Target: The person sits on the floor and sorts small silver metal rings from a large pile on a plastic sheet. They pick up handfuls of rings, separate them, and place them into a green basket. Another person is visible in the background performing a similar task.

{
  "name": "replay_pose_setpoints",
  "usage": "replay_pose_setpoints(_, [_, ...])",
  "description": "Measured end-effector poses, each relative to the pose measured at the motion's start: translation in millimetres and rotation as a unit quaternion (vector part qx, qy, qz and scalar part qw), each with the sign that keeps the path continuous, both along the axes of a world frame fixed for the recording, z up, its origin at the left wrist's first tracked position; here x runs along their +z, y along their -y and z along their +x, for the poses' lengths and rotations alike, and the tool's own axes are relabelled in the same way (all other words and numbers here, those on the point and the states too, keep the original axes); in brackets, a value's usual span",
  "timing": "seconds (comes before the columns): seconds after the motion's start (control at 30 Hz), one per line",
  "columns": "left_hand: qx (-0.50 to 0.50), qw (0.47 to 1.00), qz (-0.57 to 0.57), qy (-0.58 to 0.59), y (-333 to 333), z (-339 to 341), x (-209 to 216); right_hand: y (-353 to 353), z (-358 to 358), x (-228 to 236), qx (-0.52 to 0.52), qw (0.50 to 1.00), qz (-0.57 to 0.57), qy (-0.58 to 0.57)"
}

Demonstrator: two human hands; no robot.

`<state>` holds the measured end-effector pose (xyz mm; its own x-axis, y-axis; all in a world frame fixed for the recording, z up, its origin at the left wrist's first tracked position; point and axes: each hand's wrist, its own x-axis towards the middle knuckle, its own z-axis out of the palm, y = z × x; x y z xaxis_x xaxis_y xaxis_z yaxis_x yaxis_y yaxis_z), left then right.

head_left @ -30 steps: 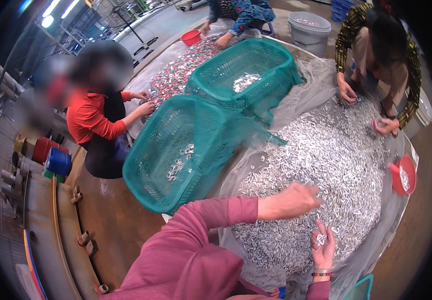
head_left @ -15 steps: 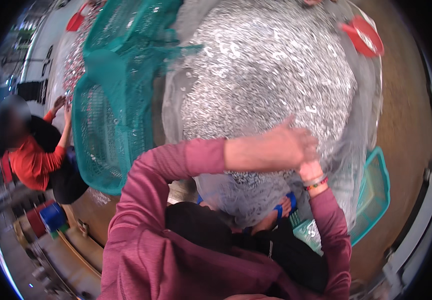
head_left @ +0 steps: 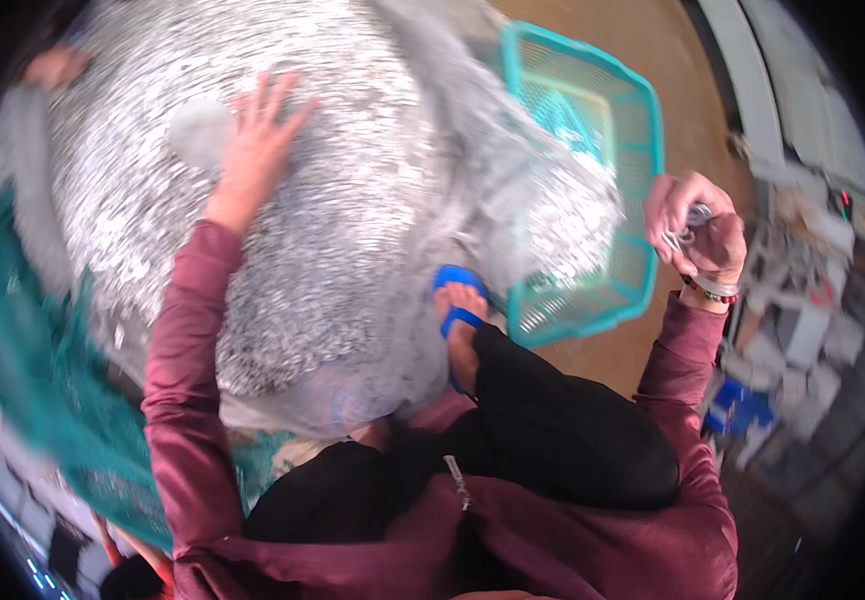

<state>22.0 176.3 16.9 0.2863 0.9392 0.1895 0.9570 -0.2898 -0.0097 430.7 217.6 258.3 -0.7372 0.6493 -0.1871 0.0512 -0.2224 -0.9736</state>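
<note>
A broad heap of tiny silvery fish (head_left: 342, 210) lies on grey mesh netting (head_left: 462, 130). My left hand (head_left: 262, 150) is over the heap, palm down with its fingers spread and nothing in them. Whether it touches the fish I cannot tell. Out to the right, past the rim of a teal plastic basket (head_left: 655, 140), my right hand (head_left: 702, 225) is curled around a few small fish (head_left: 690, 225), pale and bent. Inside the basket lies a mound of bright silvery fish (head_left: 577, 225), partly beside the netting's edge.
Another person's hand (head_left: 55, 67) shows at the far left edge of the heap. Teal netting (head_left: 32, 370) lies at the lower left. My foot in a blue sandal (head_left: 459, 300) rests between heap and basket. White and blue clutter (head_left: 792, 330) stands at the far right.
The view has swung to the right. My hands, crossed over the heap before, are now far apart: the right beyond the basket, the left spread over the heap.
</note>
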Motion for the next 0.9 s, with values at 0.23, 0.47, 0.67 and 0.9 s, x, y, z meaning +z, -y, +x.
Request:
replay_pose_setpoints(0.23, [-0.044, 0.983, -0.175, -0.021, -8.7, 12.5, -16.3, 62.3, 112.5, -24.1, -0.102, 0.877, -0.023, 0.469])
replay_pose_setpoints(0.47, [-0.074, 0.975, -0.184, 0.104, 55.7, -3.3, -24.2, 14.9, 44.2, -8.3, -0.172, 0.863, 0.229, 0.416])
replay_pose_setpoints(0.67, [0.002, 0.908, -0.4, 0.129, 118.9, -35.4, 7.5, -18.2, -126.2, -50.8, 0.172, 0.95, 0.111, 0.235])
replay_pose_setpoints(0.9, [0.144, 0.754, -0.456, 0.45, 146.0, -86.1, 93.9, -19.7, -271.8, -230.2, 0.246, 0.743, 0.593, 0.191])
